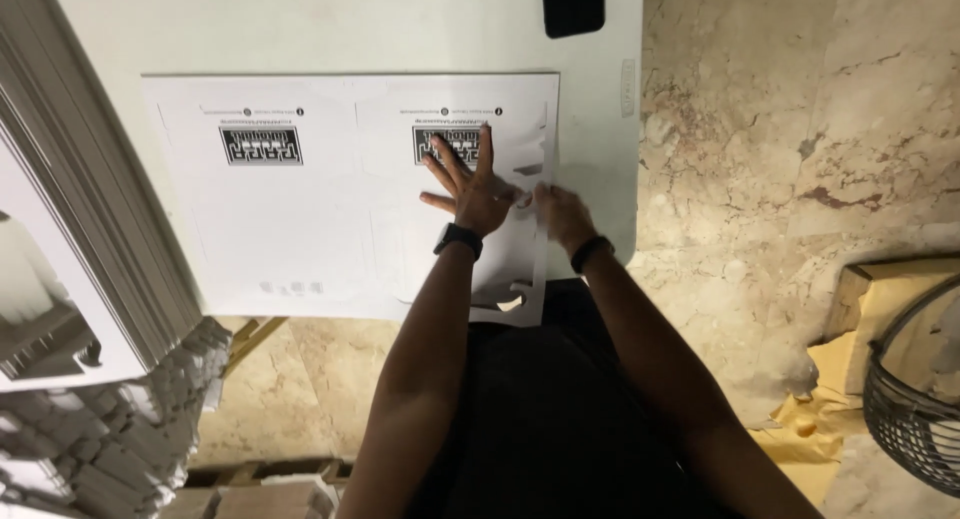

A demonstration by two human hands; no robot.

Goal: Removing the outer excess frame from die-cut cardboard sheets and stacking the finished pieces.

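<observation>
A large white die-cut cardboard sheet [300, 209] with two black printed patterns lies flat on a pale table [400, 29]. My left hand [470, 184] presses flat on the sheet's right part, fingers spread. My right hand [562, 214] pinches the thin waste strip [535, 279] along the sheet's right edge, and the strip is lifting away from the sheet. Each wrist wears a dark band.
A tall stack of white cardboard sheets [90, 229] leans at the left, with piles of white pieces [110, 429] below it. A black object [573, 4] lies at the table's far edge. A dark wire basket [915, 409] and brown paper [830, 419] sit on the marble floor at right.
</observation>
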